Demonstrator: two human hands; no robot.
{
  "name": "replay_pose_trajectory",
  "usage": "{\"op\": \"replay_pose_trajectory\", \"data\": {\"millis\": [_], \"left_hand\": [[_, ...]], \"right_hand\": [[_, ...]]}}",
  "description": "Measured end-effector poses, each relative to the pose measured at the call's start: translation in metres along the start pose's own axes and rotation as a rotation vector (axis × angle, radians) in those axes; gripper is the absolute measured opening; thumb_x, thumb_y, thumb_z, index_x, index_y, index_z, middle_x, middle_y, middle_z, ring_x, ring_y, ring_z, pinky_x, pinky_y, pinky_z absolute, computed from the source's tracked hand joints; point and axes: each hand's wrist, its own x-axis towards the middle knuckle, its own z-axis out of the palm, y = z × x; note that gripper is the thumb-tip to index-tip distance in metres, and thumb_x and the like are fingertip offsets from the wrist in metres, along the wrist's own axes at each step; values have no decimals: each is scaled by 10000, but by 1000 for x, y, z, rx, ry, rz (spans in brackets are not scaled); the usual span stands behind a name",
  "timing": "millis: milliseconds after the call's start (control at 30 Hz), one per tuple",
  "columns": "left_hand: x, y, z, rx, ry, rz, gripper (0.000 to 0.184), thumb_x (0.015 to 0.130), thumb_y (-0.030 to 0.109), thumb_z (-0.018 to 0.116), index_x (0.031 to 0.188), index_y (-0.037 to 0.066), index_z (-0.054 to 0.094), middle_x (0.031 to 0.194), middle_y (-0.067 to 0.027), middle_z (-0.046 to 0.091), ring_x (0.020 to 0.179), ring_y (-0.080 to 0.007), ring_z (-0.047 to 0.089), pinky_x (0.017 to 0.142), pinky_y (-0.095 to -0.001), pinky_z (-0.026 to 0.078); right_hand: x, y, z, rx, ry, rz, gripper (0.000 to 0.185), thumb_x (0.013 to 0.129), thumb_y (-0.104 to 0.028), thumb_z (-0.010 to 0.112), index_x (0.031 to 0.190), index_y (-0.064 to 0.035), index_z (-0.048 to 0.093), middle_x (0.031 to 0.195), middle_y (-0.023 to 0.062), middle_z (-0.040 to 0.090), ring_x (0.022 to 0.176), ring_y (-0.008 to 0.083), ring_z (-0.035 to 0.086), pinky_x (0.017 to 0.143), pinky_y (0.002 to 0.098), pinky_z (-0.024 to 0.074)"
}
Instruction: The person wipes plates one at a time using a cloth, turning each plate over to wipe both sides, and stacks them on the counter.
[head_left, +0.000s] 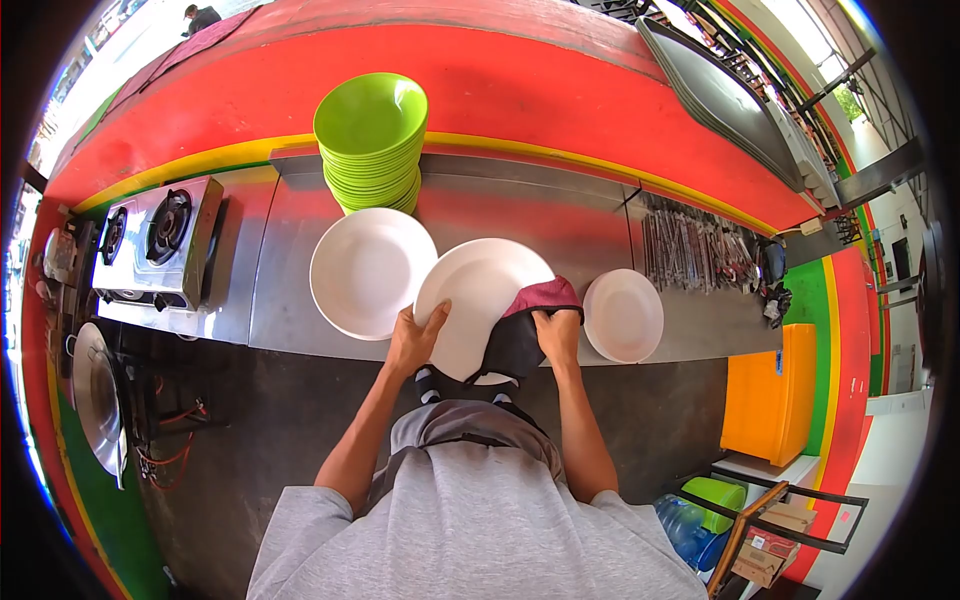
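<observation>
My left hand [412, 342] grips the left rim of a white plate [475, 290], its thumb lying on the upper face. The plate is tilted in front of my body at the counter's near edge. In my right hand [558, 335] is a black and maroon cloth [547, 296], bunched over the plate's right side and hiding that part of the rim. A second round white dish [372, 272] lies just left of the held plate, below a tall stack of green bowls [372, 125]. Right of the cloth sits another white plate [624, 316]; whether it is stacked I cannot tell.
The steel counter [290, 270] carries a two-burner gas stove [160, 245] at left and many wrapped utensils [695, 245] at right. Dark trays [720, 100] rest on the red ledge [520, 70]. A wok [98, 395] and an orange box [768, 395] flank the floor.
</observation>
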Motion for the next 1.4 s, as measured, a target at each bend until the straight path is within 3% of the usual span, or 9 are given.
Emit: {"op": "replay_pose_trajectory", "data": {"millis": [367,500,700,967,1067,1167,1200,1300,1400], "left_hand": [[0,63,-11,415,-238,121,410,958,321,642,1121,-52,683,862,-186,723,768,-251,697,749,-392,541],[8,71,-12,630,-318,84,429,950,355,634,1114,-37,692,852,-232,711,783,-315,694,771,-401,532],[10,79,-7,673,-394,295,370,950,354,636,1120,33,710,875,-203,720,777,-355,677,757,-430,519],[9,68,7,330,-147,299,379,992,345,616,1073,-21,675,784,-168,662,741,-194,621,703,-352,498],[8,48,7,308,-54,239,413,1009,379,596,1018,-30,656,732,-115,616,708,-144,561,677,-337,486],[10,25,11,246,40,222,454,1016,420,578,985,-29,636,721,-66,580,694,-124,519,663,-332,478],[10,23,13,199,74,232,468,1017,434,573,978,-29,628,723,-51,571,691,-120,507,660,-331,476],[10,19,15,-39,45,63,494,1019,453,561,1039,-36,625,821,-41,619,748,-117,542,684,-307,487],[10,10,24,-229,-42,-39,475,1013,451,570,1148,-2,620,960,-31,646,871,-101,589,763,-267,502]], "right_hand": [[10,-6,-14,-46,-117,-140,316,737,-55,727,1027,21,627,895,203,665,888,376,661,820,411,509],[13,-14,-17,-143,-235,-101,427,732,-77,744,1128,1,605,1002,243,661,988,445,626,851,441,503],[13,-31,-18,-221,-333,-158,397,735,-79,731,1110,-18,615,1004,251,651,985,461,606,824,461,501],[11,-7,-32,-126,-236,-150,401,754,-64,709,1141,21,641,1121,240,661,1097,405,620,948,419,478],[6,11,-39,-131,-98,-282,349,857,-93,646,1178,41,614,1169,226,653,1139,375,610,986,425,456],[-3,4,-40,131,-20,53,354,983,-192,508,1247,34,576,1202,187,649,1162,336,599,1021,424,440],[-5,10,-38,244,52,6,431,1050,-321,422,1256,29,566,1196,135,644,1103,270,609,974,392,473],[-16,17,-42,998,-42,391,538,1047,-448,380,1299,-3,549,1259,135,611,1136,277,600,1002,404,475],[-28,2,-38,1429,-172,138,637,1027,-547,332,1391,-43,473,1407,128,528,1279,291,519,1092,462,413]]}}
